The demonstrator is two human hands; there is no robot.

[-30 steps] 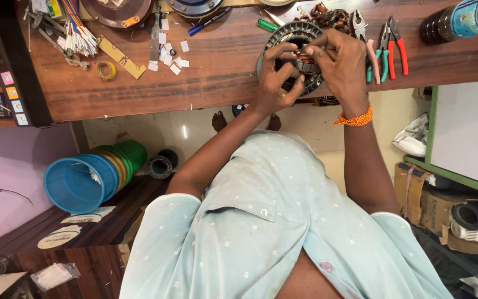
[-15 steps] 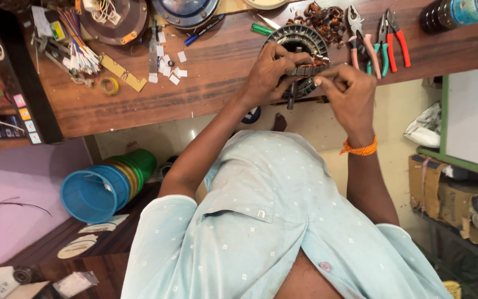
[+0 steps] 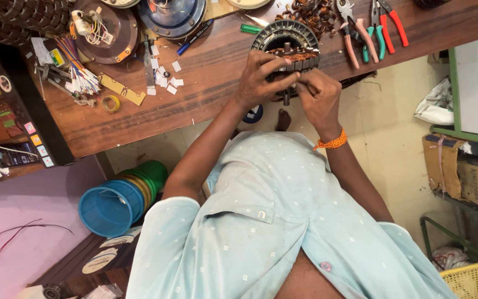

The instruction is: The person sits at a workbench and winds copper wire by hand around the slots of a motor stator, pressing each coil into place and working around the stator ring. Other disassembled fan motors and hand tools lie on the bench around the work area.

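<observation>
Wooden desk (image 3: 195, 88): white paper labels (image 3: 164, 72) scattered, yellow tape roll (image 3: 110, 103). Left hand (image 3: 261, 83) grips round motor core (image 3: 289, 47); right hand (image 3: 319, 99) pinches its wire. Cardboard boxes (image 3: 466, 174) beside.

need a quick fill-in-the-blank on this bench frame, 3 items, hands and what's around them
1. Both hands, left hand and right hand, grip the round ____-wound stator at the bench edge.
2. The right wrist wears an ____ band.
3. The stack of plastic tubs on the floor has a ____ one at its open end.

Missing words: copper; orange; blue
</observation>
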